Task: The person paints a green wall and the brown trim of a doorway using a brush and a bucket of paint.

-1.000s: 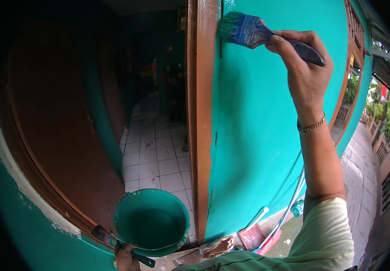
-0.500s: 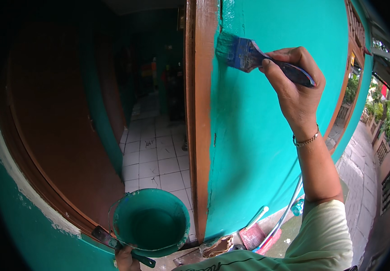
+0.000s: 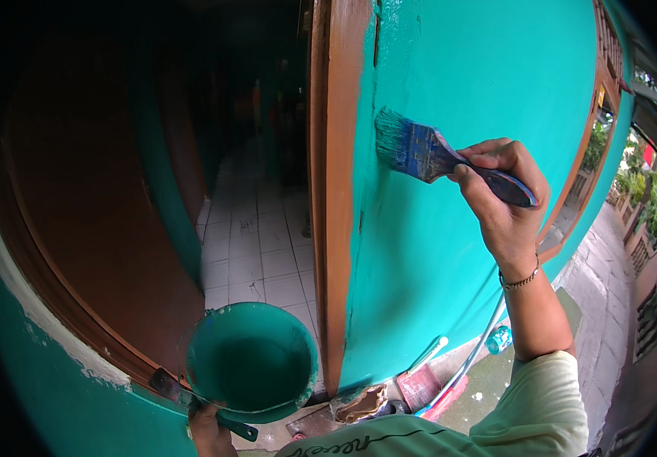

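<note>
My right hand [image 3: 507, 202] is closed around the dark handle of a wide paintbrush [image 3: 424, 152] with a blue ferrule. The teal-coated bristles touch the turquoise wall [image 3: 450, 251], a little right of the brown door frame [image 3: 340, 228]. At the lower left, my left hand [image 3: 210, 430] grips a scraper [image 3: 239, 428] together with the near edge of a paint bucket [image 3: 307, 381]. The scraper's blade shows left of the bucket. Teal paint coats the bucket's inside; most of the left fingers are hidden under its rim.
Beyond the frame, a dark doorway opens onto white floor tiles [image 3: 256, 266]. At the wall's foot lie a pink dustpan [image 3: 420, 387], a pale hose [image 3: 465, 365] and a teal container [image 3: 498, 340]. A brown window frame [image 3: 591, 145] is at right, beside a paved path [image 3: 599, 282].
My right hand and the paintbrush have moved down along the wall beside the door frame. The left hand still holds the bucket and scraper, slightly shifted in view.
</note>
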`<state>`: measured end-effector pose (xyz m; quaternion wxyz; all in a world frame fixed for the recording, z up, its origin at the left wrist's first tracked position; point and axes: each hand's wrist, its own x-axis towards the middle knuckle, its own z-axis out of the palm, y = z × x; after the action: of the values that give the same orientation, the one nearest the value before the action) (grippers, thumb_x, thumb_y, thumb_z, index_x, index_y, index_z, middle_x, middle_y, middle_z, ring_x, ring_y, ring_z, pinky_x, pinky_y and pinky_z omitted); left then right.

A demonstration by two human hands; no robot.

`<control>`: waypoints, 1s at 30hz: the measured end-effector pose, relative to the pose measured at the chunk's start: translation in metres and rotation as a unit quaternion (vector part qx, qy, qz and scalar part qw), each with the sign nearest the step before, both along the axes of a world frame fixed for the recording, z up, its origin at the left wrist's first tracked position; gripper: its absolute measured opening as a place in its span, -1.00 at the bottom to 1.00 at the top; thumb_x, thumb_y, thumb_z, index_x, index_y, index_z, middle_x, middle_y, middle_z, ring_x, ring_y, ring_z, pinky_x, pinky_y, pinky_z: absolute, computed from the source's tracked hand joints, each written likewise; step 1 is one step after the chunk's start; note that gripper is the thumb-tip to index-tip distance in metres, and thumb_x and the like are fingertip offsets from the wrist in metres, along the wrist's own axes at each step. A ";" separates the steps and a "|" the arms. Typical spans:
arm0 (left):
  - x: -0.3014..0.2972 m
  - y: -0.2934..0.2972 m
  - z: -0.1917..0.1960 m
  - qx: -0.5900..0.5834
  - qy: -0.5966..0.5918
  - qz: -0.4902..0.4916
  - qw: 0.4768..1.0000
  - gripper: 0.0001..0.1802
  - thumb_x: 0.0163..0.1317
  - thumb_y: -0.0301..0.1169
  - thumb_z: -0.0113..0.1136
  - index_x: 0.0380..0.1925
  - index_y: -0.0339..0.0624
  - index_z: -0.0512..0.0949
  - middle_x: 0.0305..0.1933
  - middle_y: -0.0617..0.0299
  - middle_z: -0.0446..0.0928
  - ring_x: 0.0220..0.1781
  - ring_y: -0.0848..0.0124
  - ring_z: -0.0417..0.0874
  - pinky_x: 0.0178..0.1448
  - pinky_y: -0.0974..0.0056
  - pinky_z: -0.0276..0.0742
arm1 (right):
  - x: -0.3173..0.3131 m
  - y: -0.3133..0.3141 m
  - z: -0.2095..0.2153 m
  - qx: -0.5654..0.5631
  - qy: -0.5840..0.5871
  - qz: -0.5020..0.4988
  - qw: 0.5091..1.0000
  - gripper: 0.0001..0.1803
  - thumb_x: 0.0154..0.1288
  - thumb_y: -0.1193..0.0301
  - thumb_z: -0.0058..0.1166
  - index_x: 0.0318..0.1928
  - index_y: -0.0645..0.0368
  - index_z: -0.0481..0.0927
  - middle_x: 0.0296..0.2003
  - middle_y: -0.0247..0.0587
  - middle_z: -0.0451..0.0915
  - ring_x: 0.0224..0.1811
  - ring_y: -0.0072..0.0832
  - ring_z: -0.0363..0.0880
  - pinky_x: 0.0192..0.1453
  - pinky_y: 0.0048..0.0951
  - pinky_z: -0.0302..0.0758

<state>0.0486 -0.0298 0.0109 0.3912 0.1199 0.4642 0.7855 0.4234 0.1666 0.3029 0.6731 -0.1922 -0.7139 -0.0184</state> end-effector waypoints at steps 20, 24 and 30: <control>0.002 0.000 -0.002 -0.023 0.022 -0.037 0.999 -0.61 -0.12 -0.70 0.16 -0.18 -0.32 0.57 -0.28 0.13 0.61 -0.26 0.28 0.66 -0.17 0.22 0.62 | -0.023 -0.027 -0.131 0.049 -0.051 -0.109 0.992 -0.72 -0.01 0.65 0.38 -0.32 0.26 0.51 -0.30 0.03 0.65 -0.36 -0.29 0.69 -0.36 -0.44 0.59; 0.011 -0.001 0.013 -0.052 0.021 -0.024 0.998 -0.61 -0.12 -0.71 0.16 -0.17 -0.32 0.57 -0.29 0.14 0.61 -0.27 0.28 0.67 -0.18 0.22 0.62 | -0.021 -0.029 -0.151 0.036 -0.104 -0.115 0.987 -0.70 -0.04 0.65 0.38 -0.32 0.24 0.50 -0.31 0.02 0.64 -0.38 -0.27 0.69 -0.39 -0.44 0.58; 0.003 -0.003 -0.003 -0.049 0.023 -0.032 0.998 -0.63 -0.09 -0.69 0.16 -0.19 -0.30 0.56 -0.29 0.14 0.61 -0.29 0.27 0.68 -0.20 0.22 0.64 | -0.034 -0.039 -0.124 0.067 -0.037 -0.134 0.988 -0.70 -0.01 0.66 0.38 -0.31 0.25 0.50 -0.28 0.03 0.63 -0.34 -0.25 0.69 -0.34 -0.41 0.60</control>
<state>0.0521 -0.0329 0.0078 0.4103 0.1333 0.5073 0.7460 0.3898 0.1277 0.1785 0.6488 -0.2396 -0.7037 -0.1629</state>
